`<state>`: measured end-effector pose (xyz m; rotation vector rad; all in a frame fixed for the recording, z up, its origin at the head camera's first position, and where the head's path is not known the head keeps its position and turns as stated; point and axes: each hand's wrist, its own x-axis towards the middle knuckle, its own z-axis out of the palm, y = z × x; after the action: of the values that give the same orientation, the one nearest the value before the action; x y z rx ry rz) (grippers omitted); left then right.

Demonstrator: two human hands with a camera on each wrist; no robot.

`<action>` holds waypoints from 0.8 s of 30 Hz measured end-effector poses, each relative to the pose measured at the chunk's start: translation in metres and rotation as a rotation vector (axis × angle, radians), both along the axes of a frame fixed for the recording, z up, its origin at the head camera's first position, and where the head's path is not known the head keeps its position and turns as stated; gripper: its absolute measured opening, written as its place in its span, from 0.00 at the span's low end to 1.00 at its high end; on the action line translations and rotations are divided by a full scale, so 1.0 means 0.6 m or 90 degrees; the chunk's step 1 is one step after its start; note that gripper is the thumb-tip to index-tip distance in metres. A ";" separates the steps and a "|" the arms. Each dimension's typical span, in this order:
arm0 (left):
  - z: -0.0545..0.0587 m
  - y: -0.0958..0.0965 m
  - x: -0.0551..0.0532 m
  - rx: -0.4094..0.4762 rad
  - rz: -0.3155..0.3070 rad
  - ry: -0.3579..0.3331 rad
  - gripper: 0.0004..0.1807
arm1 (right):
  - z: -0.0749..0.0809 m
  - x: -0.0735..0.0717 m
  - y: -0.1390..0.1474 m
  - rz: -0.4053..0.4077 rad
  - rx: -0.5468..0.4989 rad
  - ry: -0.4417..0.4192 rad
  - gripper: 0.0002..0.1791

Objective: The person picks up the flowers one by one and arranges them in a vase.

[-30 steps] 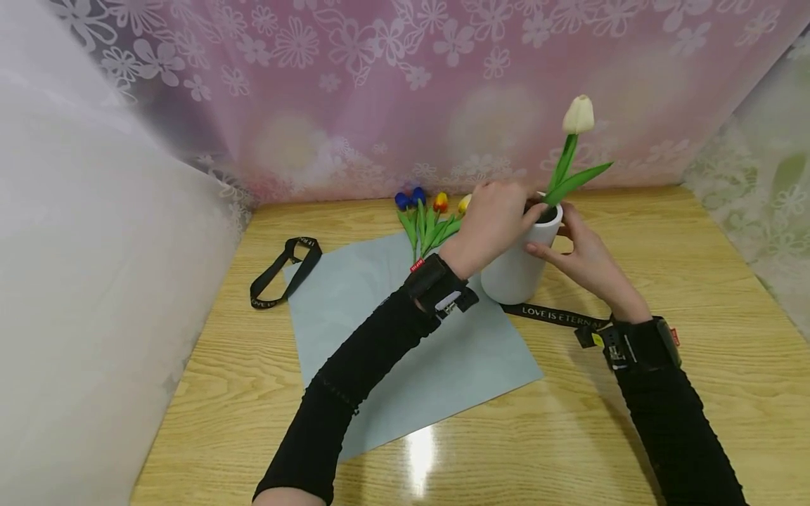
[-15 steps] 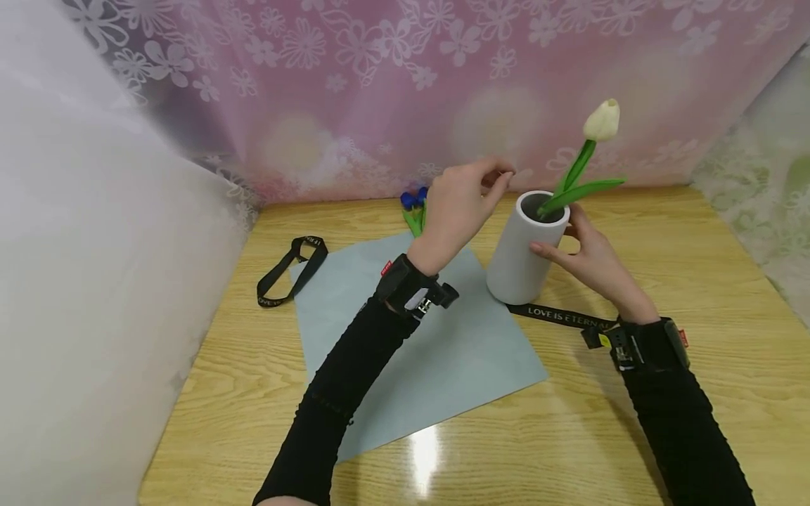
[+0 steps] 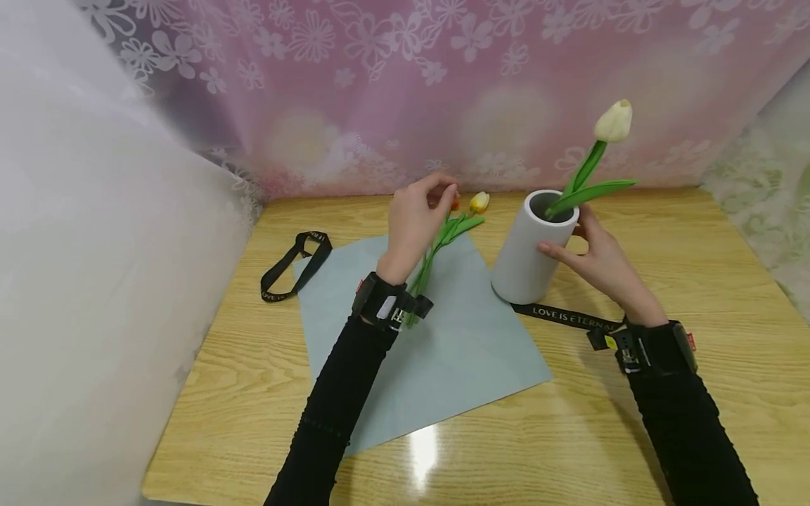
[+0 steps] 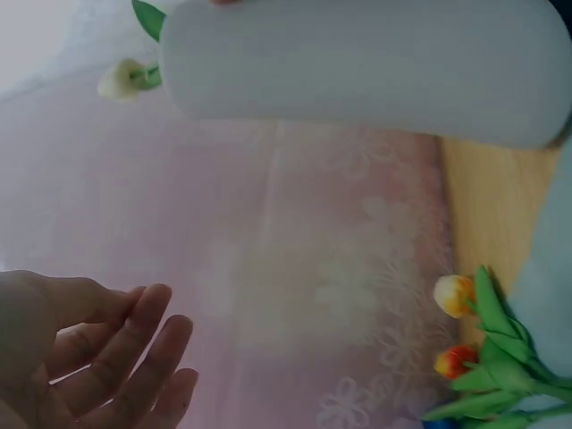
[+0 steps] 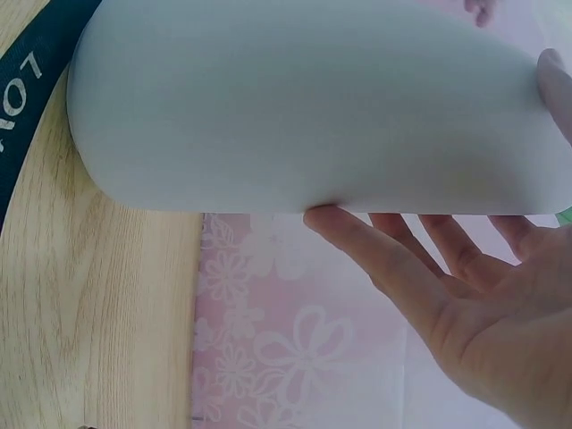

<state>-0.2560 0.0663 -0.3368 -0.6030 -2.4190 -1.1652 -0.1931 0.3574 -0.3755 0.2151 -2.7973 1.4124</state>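
My right hand [image 3: 604,260] holds a white vase [image 3: 528,253] near its rim, thumb on the front and fingers behind. The vase stands slightly tilted. A white tulip [image 3: 614,123] with green leaves leans rightward out of its mouth. My left hand [image 3: 414,218] hovers above the blue-grey paper [image 3: 474,351], its fingers loosely bent with nothing between them in the left wrist view. Beneath and beside it lie an orange-red tulip [image 4: 457,361] and a yellow-white tulip [image 3: 479,203], their stems on the paper. Blue petals [image 4: 440,424] barely show in the left wrist view; my hand hides them from the head camera.
A looped black ribbon [image 3: 295,267] lies left of the paper. Another black ribbon [image 3: 563,316], lettered in white, runs from the vase base toward my right wrist. A pink floral curtain [image 3: 380,105] hangs behind the wooden table [image 3: 240,393].
My left hand has come away from the tulip at the vase mouth and moved left over the lying tulips. The white tulip now leans further right. My right hand has kept its hold.
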 end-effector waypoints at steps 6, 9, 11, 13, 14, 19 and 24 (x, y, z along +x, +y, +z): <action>-0.043 -0.020 -0.011 0.067 0.021 -0.012 0.11 | 0.004 0.001 0.001 -0.004 0.007 0.003 0.51; -0.067 -0.027 -0.018 0.067 0.040 -0.006 0.11 | 0.005 0.000 0.002 -0.002 0.008 0.004 0.51; -0.083 -0.030 -0.023 0.059 0.055 -0.010 0.11 | 0.005 0.000 0.002 -0.001 0.009 0.005 0.51; -0.098 -0.032 -0.028 0.052 0.067 -0.019 0.11 | 0.004 0.000 0.001 0.000 0.011 0.005 0.51; -0.105 -0.033 -0.029 0.046 0.075 -0.025 0.11 | 0.004 0.000 0.001 0.000 0.012 0.005 0.51; -0.132 -0.037 -0.035 -0.012 0.089 -0.083 0.10 | 0.002 0.003 -0.002 -0.003 0.014 0.006 0.51; -0.153 -0.037 -0.039 -0.086 0.083 -0.135 0.09 | 0.000 0.003 -0.001 -0.003 0.010 0.004 0.51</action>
<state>-0.2794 0.0444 -0.4285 -0.3698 -2.6876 -1.0668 -0.1914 0.3565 -0.3753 0.2134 -2.8034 1.3858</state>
